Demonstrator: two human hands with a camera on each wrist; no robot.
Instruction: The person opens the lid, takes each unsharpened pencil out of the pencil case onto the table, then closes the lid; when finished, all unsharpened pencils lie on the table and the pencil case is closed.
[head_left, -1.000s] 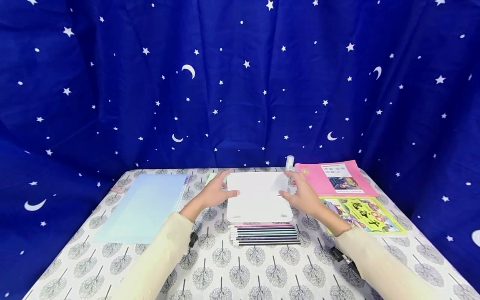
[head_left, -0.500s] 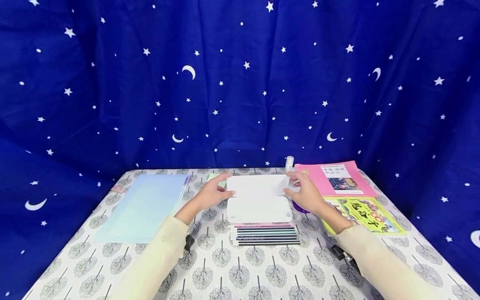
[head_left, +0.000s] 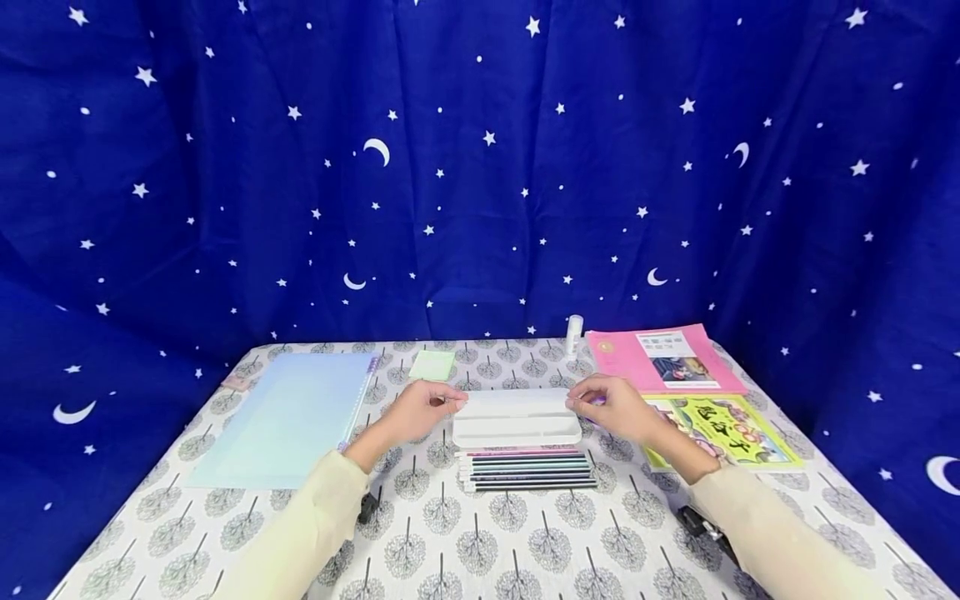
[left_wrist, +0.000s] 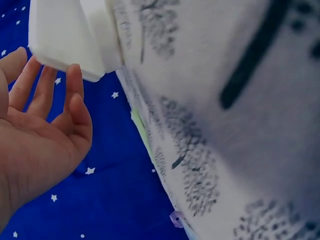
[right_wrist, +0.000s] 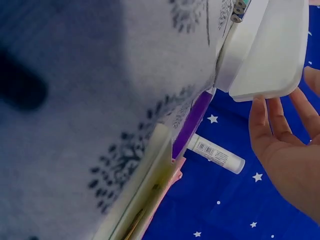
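A white pencil case lies at the table's middle, its base (head_left: 517, 435) showing the inside below a raised, tilted lid (head_left: 517, 402). My left hand (head_left: 423, 410) pinches the lid's left end between thumb and fingers. At the right end, my right hand (head_left: 617, 408) grips the lid likewise. In the left wrist view the fingertips (left_wrist: 74, 72) touch the edge of the lid; the right wrist view shows the same at the other end. Just in front of the case lies a row of several pencils (head_left: 532, 471).
A light-blue spiral notebook (head_left: 288, 421) lies left, a green sticky-note pad (head_left: 432, 365) behind my left hand. A glue stick (head_left: 573, 337) stands at the back. Pink (head_left: 663, 358) and yellow (head_left: 731, 433) booklets lie right. Something purple (right_wrist: 192, 125) sits beside the case.
Both hands have come nearer and lower with the lid, whose far edge has moved toward the pencils. The inside of the base and the whole green pad now show.
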